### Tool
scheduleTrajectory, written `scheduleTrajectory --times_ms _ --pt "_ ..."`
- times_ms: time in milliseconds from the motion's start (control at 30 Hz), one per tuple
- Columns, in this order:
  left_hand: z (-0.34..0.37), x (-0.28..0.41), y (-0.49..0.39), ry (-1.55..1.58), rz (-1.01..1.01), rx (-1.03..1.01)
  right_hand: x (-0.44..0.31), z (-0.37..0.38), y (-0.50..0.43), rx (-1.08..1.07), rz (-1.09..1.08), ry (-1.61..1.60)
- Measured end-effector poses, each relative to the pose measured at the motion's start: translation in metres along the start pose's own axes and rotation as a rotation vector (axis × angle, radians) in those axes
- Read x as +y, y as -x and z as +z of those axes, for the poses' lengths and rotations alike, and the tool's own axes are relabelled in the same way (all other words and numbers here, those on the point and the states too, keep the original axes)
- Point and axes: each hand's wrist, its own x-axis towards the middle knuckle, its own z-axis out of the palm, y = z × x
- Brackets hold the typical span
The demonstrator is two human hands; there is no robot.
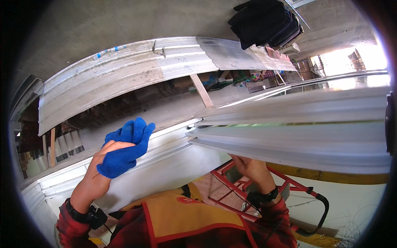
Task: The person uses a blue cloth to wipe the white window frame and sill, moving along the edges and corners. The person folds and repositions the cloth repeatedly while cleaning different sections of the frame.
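A blue cloth (127,148) covers the fingers of my left hand (100,164), which grips it above the white window sill track (161,148). Bare skin shows between its folds. My right hand (252,170) is at the lower edge of a silvery metal window frame (288,145). That frame hides its fingertips, so I cannot see whether they close around the edge. A second frame member (294,108) runs alongside, with a narrow strip of greenish glass between the two.
Below my right arm stands a red metal stepladder (229,193) with a black-capped rail. Outside the window, a corrugated metal awning (124,74) on wooden props (201,91) lies along a concrete wall. Dark folded sheets (263,23) hang over its far part. A plastic bottle (100,55) rests on it.
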Motion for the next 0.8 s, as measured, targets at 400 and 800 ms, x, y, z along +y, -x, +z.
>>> scheduleTrajectory --times_ms 400,800 --pt "-0.019 -0.037 0.002 0.15 -0.145 -0.062 0.011 -0.02 -0.004 -0.039 0.013 0.106" --pt "-0.006 -0.009 0.023 0.09 0.029 0.131 -0.022 -0.039 -0.005 -0.179 0.074 -0.328"
